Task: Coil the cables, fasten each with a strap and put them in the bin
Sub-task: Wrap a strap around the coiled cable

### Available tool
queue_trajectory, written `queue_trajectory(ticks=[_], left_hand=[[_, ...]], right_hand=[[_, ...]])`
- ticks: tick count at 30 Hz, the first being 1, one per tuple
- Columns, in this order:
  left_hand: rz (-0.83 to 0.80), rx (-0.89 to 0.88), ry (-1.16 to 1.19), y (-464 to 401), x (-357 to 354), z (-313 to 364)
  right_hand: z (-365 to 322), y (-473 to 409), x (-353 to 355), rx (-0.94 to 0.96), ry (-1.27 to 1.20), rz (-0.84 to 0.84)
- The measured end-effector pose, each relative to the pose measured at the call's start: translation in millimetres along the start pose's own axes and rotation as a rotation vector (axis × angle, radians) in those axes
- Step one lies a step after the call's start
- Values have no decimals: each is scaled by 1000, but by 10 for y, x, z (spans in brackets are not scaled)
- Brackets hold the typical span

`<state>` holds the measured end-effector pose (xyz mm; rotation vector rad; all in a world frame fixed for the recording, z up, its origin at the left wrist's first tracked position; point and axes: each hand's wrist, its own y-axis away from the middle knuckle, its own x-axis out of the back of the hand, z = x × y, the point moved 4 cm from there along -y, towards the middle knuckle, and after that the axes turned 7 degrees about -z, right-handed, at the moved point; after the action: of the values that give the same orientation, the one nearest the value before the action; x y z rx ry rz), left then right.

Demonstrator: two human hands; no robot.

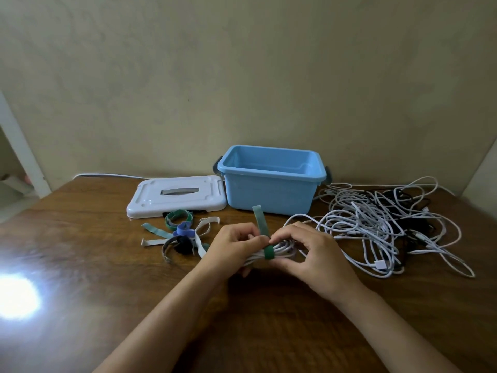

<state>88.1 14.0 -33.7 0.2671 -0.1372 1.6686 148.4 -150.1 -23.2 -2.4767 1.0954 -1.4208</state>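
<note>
Left hand [233, 247] and right hand [309, 254] gripping coiled cable [282, 250], green strap [265, 238] wrapped round it, tangled cables [390, 219] at 3 o'clock, blue bin [269, 195] at 12, spare straps [180, 235] at 9

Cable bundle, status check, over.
Both hands, left and right, hold coiled white cable. Green strap wrapped round, tail loose. Bin open, path unobstructed.

Layout on the wooden counter [80, 265]

The open blue plastic bin [270, 188] is standing at the back, the flat white plastic lid [176, 196] lying just left of it. The heap of loose fabric straps [181, 235] is lying before the lid. The tangled pile of white and black cables [390, 222] is sprawling right of the bin.
</note>
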Motion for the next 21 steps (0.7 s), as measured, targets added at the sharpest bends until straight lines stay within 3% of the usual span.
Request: queue_trajectory(ticks=[7,11,21], left_hand=[[83,-38,4,30,-5,54],[124,-79,52,50,-4,81],[164,-188,-91,42,-36,115]], right_hand=[[12,-6,0,67,-4,77],[22,-18,-3,18,-1,76],[50,-30,24,-77,-42,48]])
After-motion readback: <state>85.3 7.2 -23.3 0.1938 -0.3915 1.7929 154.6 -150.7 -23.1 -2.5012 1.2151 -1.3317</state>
